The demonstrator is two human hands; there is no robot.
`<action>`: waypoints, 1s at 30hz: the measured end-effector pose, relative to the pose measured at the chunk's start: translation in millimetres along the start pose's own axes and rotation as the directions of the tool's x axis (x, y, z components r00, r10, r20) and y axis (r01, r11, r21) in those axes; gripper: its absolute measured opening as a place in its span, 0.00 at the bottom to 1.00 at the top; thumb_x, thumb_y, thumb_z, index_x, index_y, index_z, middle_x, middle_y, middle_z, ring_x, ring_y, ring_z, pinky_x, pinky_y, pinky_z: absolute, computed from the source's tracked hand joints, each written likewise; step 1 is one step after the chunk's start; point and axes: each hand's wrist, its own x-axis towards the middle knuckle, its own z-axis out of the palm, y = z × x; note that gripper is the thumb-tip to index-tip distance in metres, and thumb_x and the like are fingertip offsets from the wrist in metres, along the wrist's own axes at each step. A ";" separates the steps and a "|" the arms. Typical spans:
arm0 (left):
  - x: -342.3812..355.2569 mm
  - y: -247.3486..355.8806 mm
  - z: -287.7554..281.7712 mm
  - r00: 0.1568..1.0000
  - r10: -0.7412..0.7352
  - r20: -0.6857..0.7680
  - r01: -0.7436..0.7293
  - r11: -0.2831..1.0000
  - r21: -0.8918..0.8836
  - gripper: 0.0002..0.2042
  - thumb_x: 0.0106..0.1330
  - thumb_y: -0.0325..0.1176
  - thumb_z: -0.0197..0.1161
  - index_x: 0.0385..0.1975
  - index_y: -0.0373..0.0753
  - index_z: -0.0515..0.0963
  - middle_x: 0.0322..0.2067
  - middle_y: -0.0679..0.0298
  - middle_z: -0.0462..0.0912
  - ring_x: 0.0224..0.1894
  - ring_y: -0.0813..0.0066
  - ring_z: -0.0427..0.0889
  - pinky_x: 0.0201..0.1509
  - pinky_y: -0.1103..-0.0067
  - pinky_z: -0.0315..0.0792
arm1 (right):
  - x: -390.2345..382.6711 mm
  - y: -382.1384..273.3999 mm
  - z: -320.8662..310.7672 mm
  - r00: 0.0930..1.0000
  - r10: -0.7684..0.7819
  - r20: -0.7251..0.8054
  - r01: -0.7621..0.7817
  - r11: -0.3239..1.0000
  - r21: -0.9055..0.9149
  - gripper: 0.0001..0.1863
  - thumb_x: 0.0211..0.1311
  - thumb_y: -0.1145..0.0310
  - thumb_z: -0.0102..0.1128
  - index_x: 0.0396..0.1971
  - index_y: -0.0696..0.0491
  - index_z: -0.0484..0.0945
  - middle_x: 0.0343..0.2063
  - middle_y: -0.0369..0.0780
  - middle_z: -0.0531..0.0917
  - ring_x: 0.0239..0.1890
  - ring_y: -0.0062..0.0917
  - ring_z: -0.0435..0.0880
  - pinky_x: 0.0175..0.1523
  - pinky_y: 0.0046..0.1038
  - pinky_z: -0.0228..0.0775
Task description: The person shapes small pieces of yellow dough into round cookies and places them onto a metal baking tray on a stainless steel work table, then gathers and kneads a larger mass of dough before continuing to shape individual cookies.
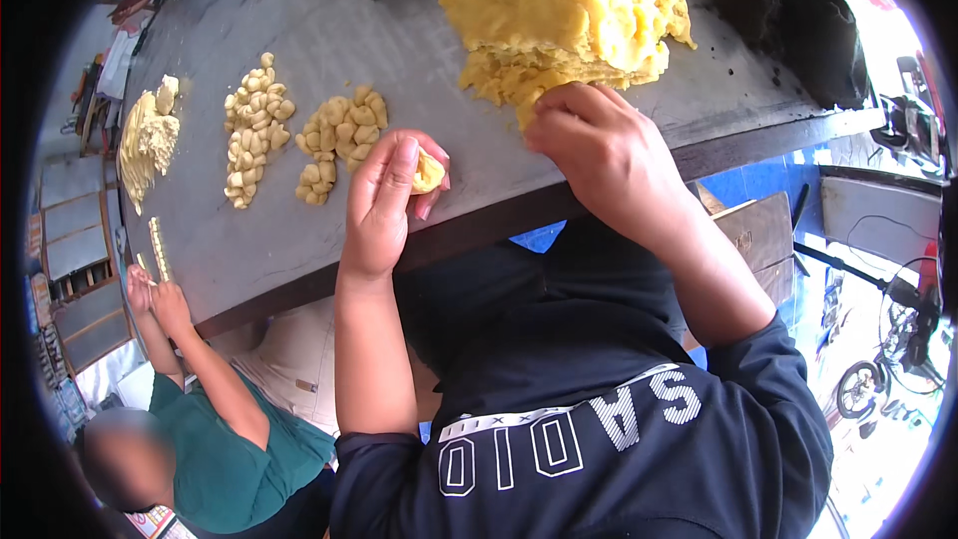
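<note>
We note the left hand [384,202] closed around a small dough piece [428,173] above the table [299,30] edge; the right hand [599,145] pinches the big dough heap [559,10].

The big yellow dough mass [564,10] at twelve o'clock is running past the top edge. The right hand [599,145] is covering its own fingertips against the dough.

Daylight is even and soft across the grey metal tabletop [299,40], with only faint shadows. At three o'clock the street is overexposed, washed to white glare. Fisheye distortion bends the tabletop's edge, and a black vignette rings the frame. The centre is sharp.
</note>
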 end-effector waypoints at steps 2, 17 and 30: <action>-1.8 -7.2 -2.9 0.999 0.031 0.009 -0.031 0.999 0.010 0.18 0.90 0.48 0.58 0.45 0.38 0.81 0.32 0.68 0.81 0.28 0.86 0.70 0.34 0.84 0.65 | 7.2 -5.1 -1.8 0.987 0.155 0.044 -0.160 0.966 0.201 0.03 0.71 0.72 0.74 0.39 0.54 0.89 0.35 0.43 0.88 0.39 0.43 0.91 0.45 0.41 0.84; -0.1 -2.5 20.4 0.970 0.234 0.065 -0.229 0.788 0.571 0.23 0.42 0.30 0.96 0.29 0.38 0.82 0.26 0.63 0.86 0.29 0.76 0.84 0.35 0.75 0.76 | 16.1 -31.6 8.4 0.994 0.010 0.111 -0.071 0.825 0.560 0.04 0.62 0.73 0.76 0.32 0.55 0.88 0.28 0.43 0.87 0.33 0.45 0.91 0.42 0.43 0.85; -0.8 -7.4 12.9 0.954 0.281 0.105 -0.294 0.809 0.510 0.20 0.62 0.41 0.86 0.30 0.36 0.79 0.27 0.61 0.82 0.30 0.64 0.83 0.37 0.71 0.76 | 27.3 -24.8 -3.9 0.997 0.027 0.074 -0.028 1.000 0.004 0.22 0.62 0.67 0.76 0.56 0.55 0.86 0.54 0.43 0.87 0.57 0.41 0.88 0.59 0.40 0.85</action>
